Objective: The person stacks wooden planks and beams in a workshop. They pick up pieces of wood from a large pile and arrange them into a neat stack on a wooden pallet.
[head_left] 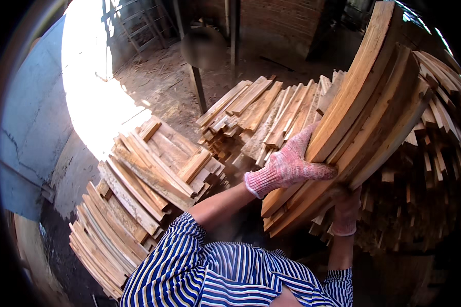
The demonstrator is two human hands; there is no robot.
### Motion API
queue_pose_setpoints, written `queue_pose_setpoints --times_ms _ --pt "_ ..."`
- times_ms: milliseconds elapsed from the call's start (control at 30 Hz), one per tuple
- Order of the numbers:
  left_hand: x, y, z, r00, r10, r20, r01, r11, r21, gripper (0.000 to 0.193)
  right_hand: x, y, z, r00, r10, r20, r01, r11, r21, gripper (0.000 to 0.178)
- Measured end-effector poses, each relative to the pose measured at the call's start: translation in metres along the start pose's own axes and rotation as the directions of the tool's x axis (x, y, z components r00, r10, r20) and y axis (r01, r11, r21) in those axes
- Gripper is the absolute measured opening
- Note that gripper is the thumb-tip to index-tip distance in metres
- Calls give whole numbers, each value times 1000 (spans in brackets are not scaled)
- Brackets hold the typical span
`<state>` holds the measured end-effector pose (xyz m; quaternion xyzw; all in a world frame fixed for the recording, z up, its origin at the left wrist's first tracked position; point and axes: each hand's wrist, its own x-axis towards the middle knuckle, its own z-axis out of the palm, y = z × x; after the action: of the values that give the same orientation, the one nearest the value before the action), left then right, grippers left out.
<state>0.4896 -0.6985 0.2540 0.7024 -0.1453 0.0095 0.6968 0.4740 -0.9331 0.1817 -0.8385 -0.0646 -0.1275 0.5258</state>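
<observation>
A bundle of several long wooden boards (361,110) slants from the lower middle up to the upper right. In a pink knit glove, my left hand (297,166) wraps around the boards from the left, its thumb across their faces. My right hand (346,207), gloved too, supports the bundle from below on the right; the boards cover most of its fingers. Behind the held boards lies a stack of planks (276,110).
To the left stands another stack of planks (153,158), with more boards (105,230) at its near side. A large pile of boards (404,199) fills the right. Upright posts (197,87) and a brick wall (276,25) stand at the back. A pale wall (30,112) runs along the left.
</observation>
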Motion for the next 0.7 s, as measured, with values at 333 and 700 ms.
queue_pose_setpoints --times_ms 333,700 --pt "-207 122 -150 774 228 -591 -188 974 130 101 -37 -212 192 809 -75 582 -136 941 310 53" --pt "-470 146 -315 516 297 -803 72 919 387 85 -192 -353 449 164 -777 607 -341 533 774 72"
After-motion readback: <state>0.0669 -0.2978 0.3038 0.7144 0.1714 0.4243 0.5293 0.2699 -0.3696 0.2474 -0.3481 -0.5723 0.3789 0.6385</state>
